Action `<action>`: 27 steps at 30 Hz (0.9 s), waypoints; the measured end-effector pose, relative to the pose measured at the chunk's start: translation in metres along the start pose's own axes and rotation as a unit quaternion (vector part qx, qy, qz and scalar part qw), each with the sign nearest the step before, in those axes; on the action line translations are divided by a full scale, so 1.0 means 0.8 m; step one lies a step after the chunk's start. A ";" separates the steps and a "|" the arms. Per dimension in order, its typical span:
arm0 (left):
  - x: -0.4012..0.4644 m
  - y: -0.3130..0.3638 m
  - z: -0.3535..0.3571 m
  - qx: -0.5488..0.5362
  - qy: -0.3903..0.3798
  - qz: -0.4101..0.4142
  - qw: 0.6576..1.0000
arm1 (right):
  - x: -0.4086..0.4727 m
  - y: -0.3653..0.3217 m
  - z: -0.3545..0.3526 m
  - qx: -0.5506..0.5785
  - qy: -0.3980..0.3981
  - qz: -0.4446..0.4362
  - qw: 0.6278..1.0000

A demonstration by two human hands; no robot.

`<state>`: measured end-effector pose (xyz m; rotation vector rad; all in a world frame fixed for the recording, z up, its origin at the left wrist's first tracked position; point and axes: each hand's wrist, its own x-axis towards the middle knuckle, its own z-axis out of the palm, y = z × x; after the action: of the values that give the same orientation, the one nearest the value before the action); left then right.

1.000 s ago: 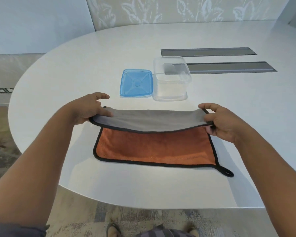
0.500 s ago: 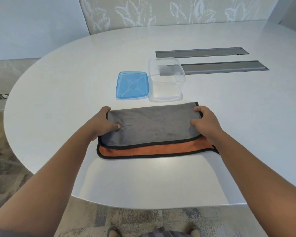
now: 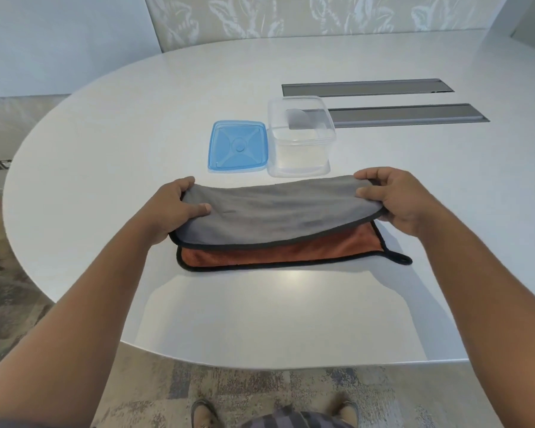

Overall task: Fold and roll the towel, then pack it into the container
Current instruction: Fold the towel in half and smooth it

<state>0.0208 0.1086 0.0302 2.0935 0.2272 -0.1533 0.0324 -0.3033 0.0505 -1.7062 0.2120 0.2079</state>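
- Table (image 3: pixel 112 143) — white, rounded edge, two grey slots (image 3: pixel 408 115) set into its top.
- Towel (image 3: pixel 278 242) near the front edge.
- Behind it: blue lid (image 3: pixel 238 147) beside clear container (image 3: pixel 301 135) — touching.

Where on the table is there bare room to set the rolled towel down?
Bare table lies left of the lid, and right of the right hand below the two slots. A bare strip runs from the towel to the near edge. It is crowded between towel, lid and container, and where the left hand holds the fold.
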 end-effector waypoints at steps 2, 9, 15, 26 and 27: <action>-0.003 -0.001 -0.002 0.023 -0.022 0.008 0.999 | -0.006 -0.005 -0.010 -0.026 -0.018 0.000 0.999; -0.014 -0.019 0.014 0.055 -0.071 0.000 0.996 | -0.025 0.032 -0.008 -0.168 -0.054 0.081 0.981; -0.013 -0.016 0.012 0.083 -0.049 0.011 0.995 | -0.029 0.023 -0.011 -0.175 -0.078 0.080 0.978; -0.017 -0.021 0.010 0.063 -0.061 -0.010 0.996 | -0.029 0.026 -0.012 -0.182 -0.077 0.100 0.975; -0.018 -0.022 0.011 0.067 -0.063 -0.013 0.996 | -0.029 0.026 -0.012 -0.187 -0.079 0.104 0.974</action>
<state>0.0030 0.1084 0.0138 2.2048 0.1725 -0.3237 0.0047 -0.3152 0.0379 -2.0299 0.2438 0.5675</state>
